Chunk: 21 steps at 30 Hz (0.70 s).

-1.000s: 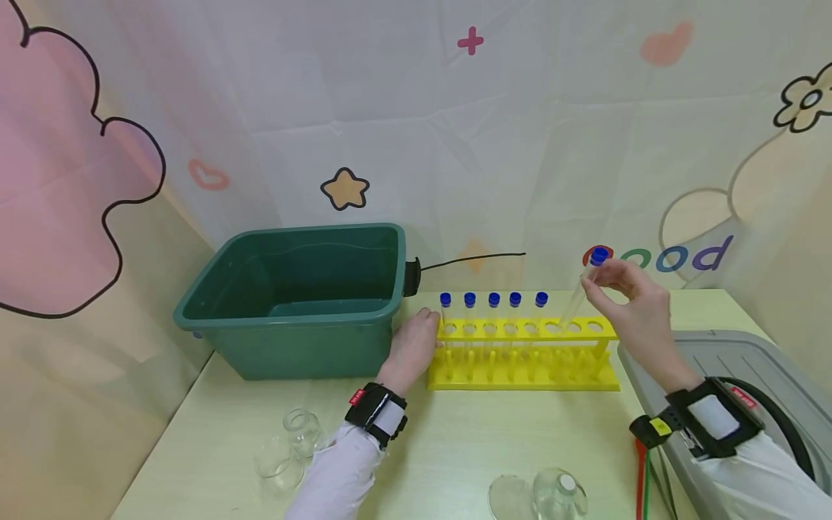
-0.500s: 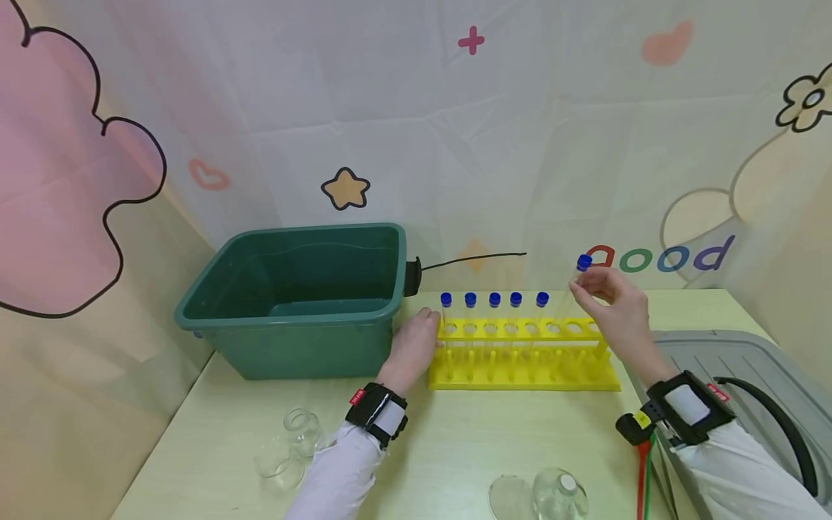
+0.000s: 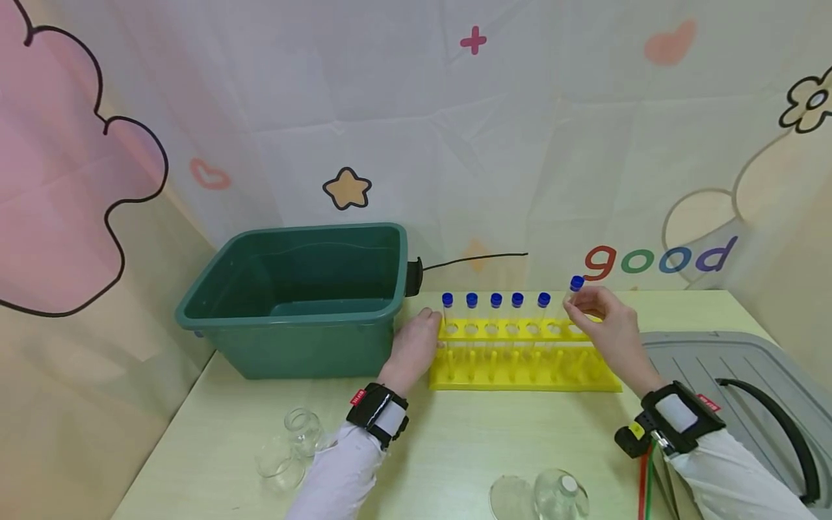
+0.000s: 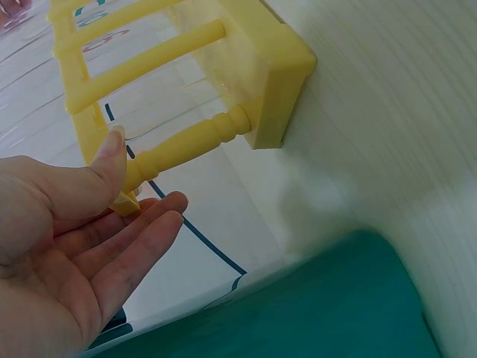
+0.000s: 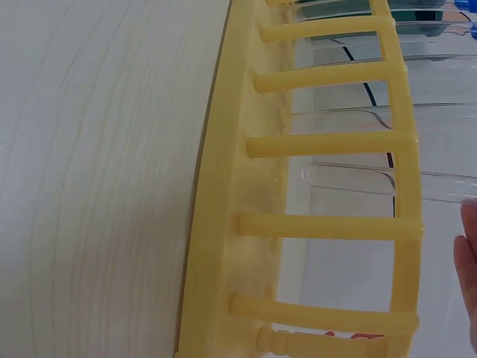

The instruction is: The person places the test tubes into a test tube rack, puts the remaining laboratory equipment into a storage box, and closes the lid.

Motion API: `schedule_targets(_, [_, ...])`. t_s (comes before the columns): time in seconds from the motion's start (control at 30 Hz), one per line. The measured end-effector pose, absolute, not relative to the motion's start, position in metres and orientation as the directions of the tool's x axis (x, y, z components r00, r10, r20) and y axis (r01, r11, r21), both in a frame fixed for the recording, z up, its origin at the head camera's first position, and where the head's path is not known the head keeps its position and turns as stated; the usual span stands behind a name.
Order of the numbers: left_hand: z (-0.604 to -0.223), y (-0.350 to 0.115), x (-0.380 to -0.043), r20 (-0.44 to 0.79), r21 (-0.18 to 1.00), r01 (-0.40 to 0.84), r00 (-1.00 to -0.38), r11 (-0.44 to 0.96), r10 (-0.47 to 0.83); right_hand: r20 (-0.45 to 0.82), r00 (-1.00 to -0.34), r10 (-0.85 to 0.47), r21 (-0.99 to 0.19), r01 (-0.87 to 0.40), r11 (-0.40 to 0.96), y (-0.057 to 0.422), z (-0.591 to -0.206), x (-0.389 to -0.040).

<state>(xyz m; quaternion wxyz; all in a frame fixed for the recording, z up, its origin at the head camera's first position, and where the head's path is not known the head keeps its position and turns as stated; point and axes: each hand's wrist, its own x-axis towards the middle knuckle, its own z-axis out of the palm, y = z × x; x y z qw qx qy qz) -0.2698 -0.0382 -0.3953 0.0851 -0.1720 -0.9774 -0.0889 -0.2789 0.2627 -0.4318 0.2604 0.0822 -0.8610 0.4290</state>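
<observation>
A yellow test tube rack [image 3: 526, 385] stands on the table, holding several clear test tubes with blue caps. At its left end my left hand [image 3: 416, 347] grips the top bar; the left wrist view shows the thumb [image 4: 112, 160] over the corner of the rack and fingers beneath. My right hand [image 3: 607, 328] pinches another test tube just below its blue cap [image 3: 576, 283], over the rack's right half. In the right wrist view this test tube [image 5: 350, 177] passes through the top bar, its rounded bottom just above the base. Only the edge of the right fingers [image 5: 468, 261] shows there.
A green tub [image 3: 292, 347] stands close left of the rack. Small glass vessels [image 3: 302, 430] are at the front left, and a glass bottle [image 3: 559, 495] with a glass disc at the front. A grey lid [image 3: 715, 361] with a black handle lies at the right.
My right hand has moved left and down, carrying the test tube from above the rack into a hole; its cap now sits lower. The left hand stays at the rack's end.
</observation>
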Motion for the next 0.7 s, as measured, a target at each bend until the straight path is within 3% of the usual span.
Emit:
schedule_targets(0.13, [-0.396, -0.038, -0.271, 0.194, 0.148, 0.350, -0.927, 0.925, 0.320, 0.494, -0.866, 0.081, -0.719, -0.354, 0.598, 0.252, -0.419, -0.264])
schedule_targets(0.47, [-0.396, -0.038, -0.270, 0.188, 0.147, 0.348, -0.929, 0.926, 0.320, 0.557, -0.828, 0.065, -0.636, -0.375, 0.675, 0.281, -0.479, -0.306])
schedule_targets(0.7, [-0.397, -0.039, -0.270, 0.202, 0.139, 0.359, -0.923, 0.923, 0.328, 0.534, -0.845, 0.031, -0.623, -0.369, 0.690, 0.269, -0.461, -0.287])
